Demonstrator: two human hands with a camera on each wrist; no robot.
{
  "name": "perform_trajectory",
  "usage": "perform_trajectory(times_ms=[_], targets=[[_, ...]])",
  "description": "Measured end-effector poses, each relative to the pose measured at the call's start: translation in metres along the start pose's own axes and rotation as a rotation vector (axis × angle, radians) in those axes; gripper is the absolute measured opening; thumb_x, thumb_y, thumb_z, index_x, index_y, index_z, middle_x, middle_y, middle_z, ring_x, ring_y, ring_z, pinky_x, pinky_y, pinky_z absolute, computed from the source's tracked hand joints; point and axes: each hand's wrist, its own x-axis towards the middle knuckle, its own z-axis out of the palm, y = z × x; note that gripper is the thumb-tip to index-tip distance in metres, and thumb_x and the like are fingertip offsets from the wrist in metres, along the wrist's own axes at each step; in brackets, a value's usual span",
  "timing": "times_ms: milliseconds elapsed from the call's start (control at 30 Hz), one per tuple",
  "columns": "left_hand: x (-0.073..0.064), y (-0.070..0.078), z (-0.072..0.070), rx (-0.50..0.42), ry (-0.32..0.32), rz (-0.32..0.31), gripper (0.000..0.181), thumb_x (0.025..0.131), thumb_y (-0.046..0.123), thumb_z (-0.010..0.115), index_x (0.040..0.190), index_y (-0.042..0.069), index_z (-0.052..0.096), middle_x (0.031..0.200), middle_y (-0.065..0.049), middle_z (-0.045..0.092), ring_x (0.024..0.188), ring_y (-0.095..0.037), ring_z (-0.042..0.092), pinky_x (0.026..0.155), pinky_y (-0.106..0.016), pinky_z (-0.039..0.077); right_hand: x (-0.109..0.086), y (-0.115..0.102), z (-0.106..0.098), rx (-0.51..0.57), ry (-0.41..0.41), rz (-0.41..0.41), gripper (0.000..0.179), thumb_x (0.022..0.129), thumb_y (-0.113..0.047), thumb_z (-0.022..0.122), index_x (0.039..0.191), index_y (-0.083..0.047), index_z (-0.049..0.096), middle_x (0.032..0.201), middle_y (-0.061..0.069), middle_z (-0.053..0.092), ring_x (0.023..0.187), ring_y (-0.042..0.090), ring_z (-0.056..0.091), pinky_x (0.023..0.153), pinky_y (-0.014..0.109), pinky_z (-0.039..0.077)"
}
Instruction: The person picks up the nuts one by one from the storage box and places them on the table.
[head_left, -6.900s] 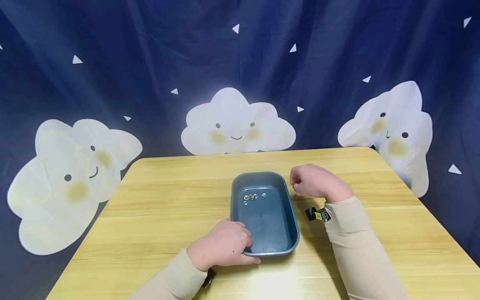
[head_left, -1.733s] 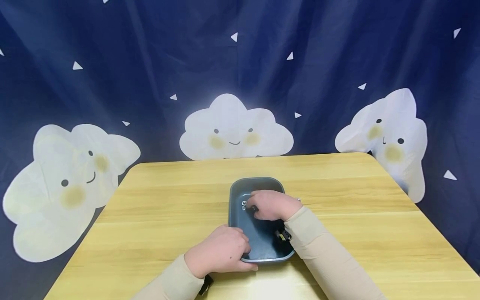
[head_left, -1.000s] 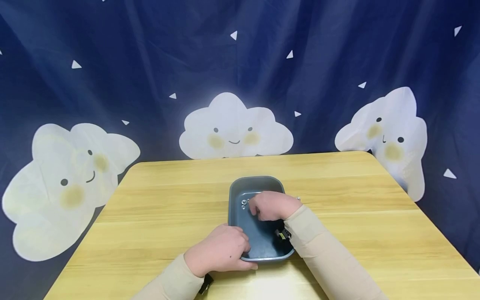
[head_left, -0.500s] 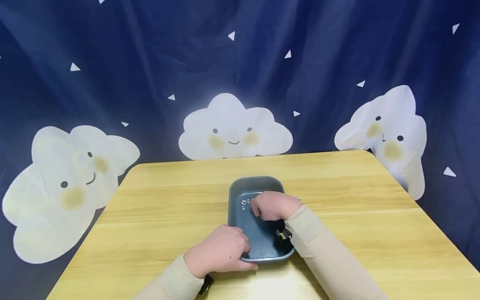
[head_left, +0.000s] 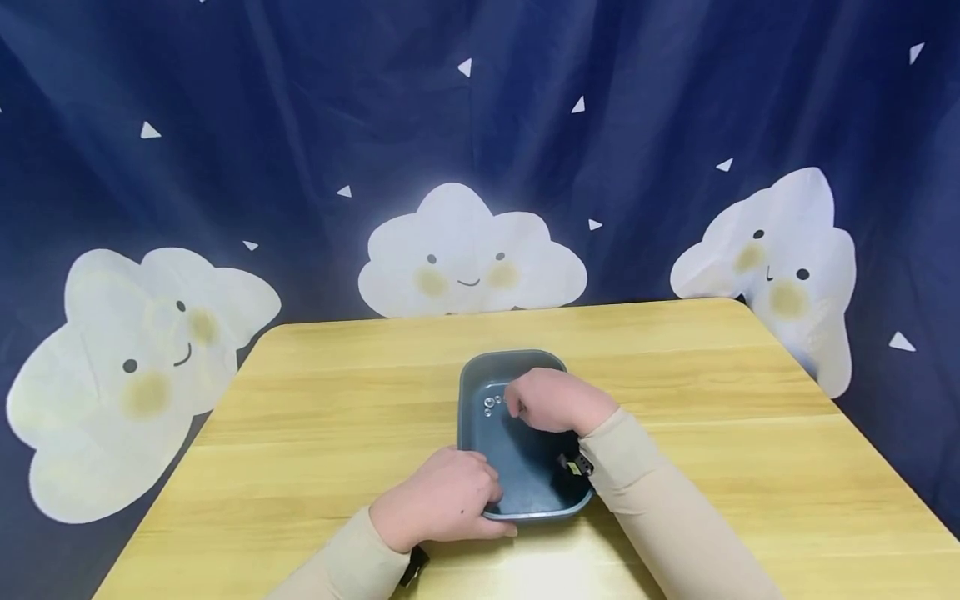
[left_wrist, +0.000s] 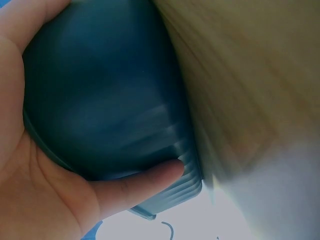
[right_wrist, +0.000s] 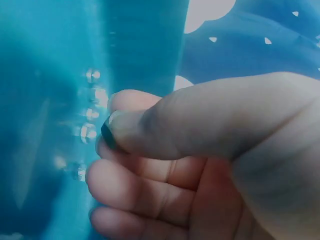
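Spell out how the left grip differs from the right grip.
The left grip clasps the near-left corner of the blue tray; the right grip pinches a small dark piece. The left grip's thumb lies against the tray's outside, while the right grip is over the tray's floor. Both extend from beige sleeves.

So I've got my left hand (head_left: 442, 496) gripping the near left corner of the blue-grey tray (head_left: 521, 479), fingers over the rim. My right hand (head_left: 553, 400) is over the far right part of it, fingers curled down just beside a few tiny shiny bits (head_left: 489, 402). Honestly can't make out what's between those fingertips. The tray's on a wood-grain tabletop (head_left: 322, 400), and I'm looking at a navy curtain (head_left: 517, 125) with three smiley clouds (head_left: 472, 271) behind.
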Motion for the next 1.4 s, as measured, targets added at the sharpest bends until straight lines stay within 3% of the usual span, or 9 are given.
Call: perform_trajectory(times_ms=[300,500,967,1400], targets=[[0.0,0.001,-0.004,0.016,-0.024,-0.011,0.048,0.086,0.067,0.064,0.058,0.029,0.053,0.058,0.02,0.044,0.067,-0.006,0.053,0.052,-0.025,0.032,-0.016,0.006,-0.022,0.067,0.13,-0.06,0.019,0.084,0.006,0.064,0.082,-0.012,0.067,0.08,-0.008,0.062,0.072,0.01,0.056,0.071,0.027,0.049],[0.0,0.001,-0.004,0.013,-0.01,-0.008,0.051,0.086,0.067,0.065,0.057,0.029,0.049,0.058,0.019,0.041,0.065,-0.006,0.052,0.051,-0.025,0.03,-0.027,0.011,-0.035,0.091,0.173,-0.013,0.017,0.085,0.002,0.067,0.084,-0.015,0.067,0.082,-0.008,0.064,0.074,0.012,0.058,0.074,0.031,0.051],[0.0,0.001,-0.002,0.018,-0.023,-0.015,0.05,0.086,0.068,0.063,0.057,0.029,0.051,0.059,0.019,0.041,0.066,-0.006,0.052,0.053,-0.026,0.031,-0.043,0.038,-0.043,0.108,0.187,0.056,0.019,0.083,0.007,0.062,0.087,-0.009,0.071,0.084,-0.004,0.067,0.076,0.015,0.06,0.075,0.036,0.052],[-0.001,0.002,-0.004,0.025,-0.026,-0.016,0.051,0.086,0.069,0.063,0.057,0.029,0.05,0.059,0.019,0.041,0.065,-0.006,0.051,0.053,-0.026,0.031,-0.055,0.066,-0.042,0.137,0.133,0.135,0.021,0.081,0.005,0.056,0.084,-0.011,0.07,0.082,-0.005,0.065,0.077,0.015,0.059,0.077,0.038,0.05]])
